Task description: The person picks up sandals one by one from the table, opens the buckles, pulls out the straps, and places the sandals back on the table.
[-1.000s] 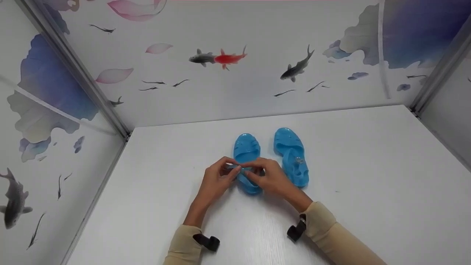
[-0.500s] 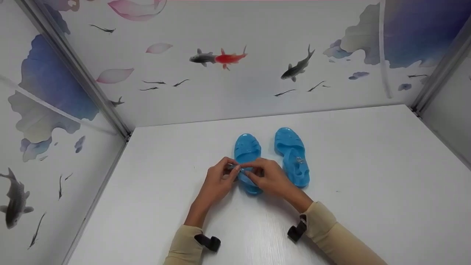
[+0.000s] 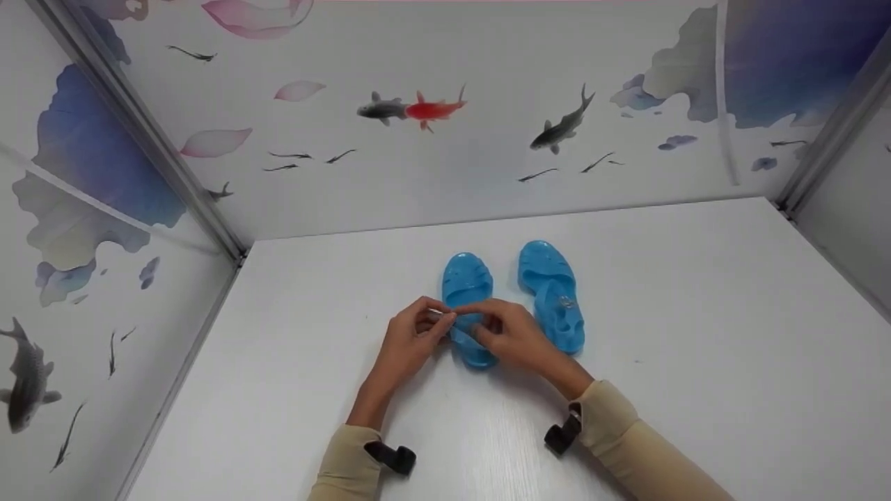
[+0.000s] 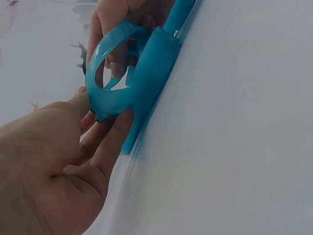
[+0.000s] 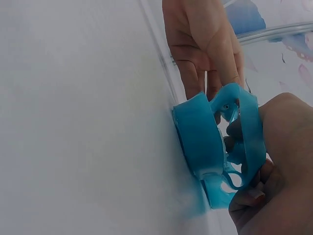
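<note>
Two glossy blue jelly sandals lie on the table with their toes pointing away. Over the left sandal (image 3: 468, 275) both hands meet at its ankle strap. My left hand (image 3: 411, 337) pinches the strap's outer side between thumb and fingers, beside a small metal buckle (image 4: 94, 115) partly covered by the fingers. My right hand (image 3: 515, 337) bends round the strap (image 5: 252, 132) from the other side, some fingers inside the sandal's opening, its index finger reaching to the left fingertips. The strap's end is hidden behind the fingers. The right sandal (image 3: 550, 268) stands untouched, its strap across and a shiny buckle (image 3: 566, 303) showing.
The white table (image 3: 278, 390) stretches around the sandals. Printed wall panels (image 3: 445, 181) with fish and petals close it off at the back and sides, joined by metal corner posts. Black camera mounts (image 3: 394, 459) sit at both sleeve cuffs.
The right thumb has drawn back slightly from the left fingertips, showing more of the left sandal between the hands. Both hands otherwise stay in place, and the right sandal has not moved.
</note>
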`<state>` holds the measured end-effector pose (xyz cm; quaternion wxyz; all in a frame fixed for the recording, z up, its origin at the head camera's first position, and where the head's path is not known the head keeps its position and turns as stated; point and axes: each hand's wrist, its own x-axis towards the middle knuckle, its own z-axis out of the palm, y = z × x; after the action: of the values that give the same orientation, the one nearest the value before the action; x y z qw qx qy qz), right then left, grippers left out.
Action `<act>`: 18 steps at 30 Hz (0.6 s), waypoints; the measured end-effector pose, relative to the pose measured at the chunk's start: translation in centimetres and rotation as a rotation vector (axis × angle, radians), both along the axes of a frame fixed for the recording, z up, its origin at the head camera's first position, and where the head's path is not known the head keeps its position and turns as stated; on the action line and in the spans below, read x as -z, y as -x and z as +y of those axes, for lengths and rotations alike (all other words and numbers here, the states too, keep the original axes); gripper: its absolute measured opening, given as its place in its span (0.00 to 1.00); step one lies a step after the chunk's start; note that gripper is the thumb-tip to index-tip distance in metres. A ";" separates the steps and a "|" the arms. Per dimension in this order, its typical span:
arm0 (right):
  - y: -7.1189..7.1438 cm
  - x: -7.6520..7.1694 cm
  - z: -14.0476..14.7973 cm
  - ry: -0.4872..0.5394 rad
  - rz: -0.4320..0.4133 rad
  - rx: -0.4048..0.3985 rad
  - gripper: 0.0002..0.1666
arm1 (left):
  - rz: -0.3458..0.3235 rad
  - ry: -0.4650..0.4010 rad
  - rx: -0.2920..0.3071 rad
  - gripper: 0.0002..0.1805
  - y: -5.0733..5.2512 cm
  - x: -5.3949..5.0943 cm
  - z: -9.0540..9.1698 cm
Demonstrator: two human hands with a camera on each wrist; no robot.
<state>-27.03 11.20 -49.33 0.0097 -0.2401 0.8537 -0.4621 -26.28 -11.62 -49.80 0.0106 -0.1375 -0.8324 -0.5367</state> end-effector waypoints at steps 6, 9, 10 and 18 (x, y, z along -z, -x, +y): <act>0.3 0.1 0.5 0.017 0.001 -0.030 0.27 | -0.011 0.026 -0.011 0.14 0.0 -0.1 0.1; 0.4 -0.1 0.6 0.006 0.018 -0.056 0.29 | 0.000 0.029 -0.005 0.14 -0.1 -0.2 0.1; 0.3 -0.1 0.6 0.007 0.021 -0.063 0.29 | 0.001 0.027 -0.003 0.14 -0.1 -0.2 0.1; 0.5 0.0 0.9 0.035 -0.029 -0.094 0.26 | -0.016 0.010 0.022 0.12 -0.2 -0.2 0.1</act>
<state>-27.57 12.12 -49.31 0.0398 -0.2734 0.8330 -0.4793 -26.10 -11.54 -49.63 -0.0025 -0.1423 -0.8337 -0.5335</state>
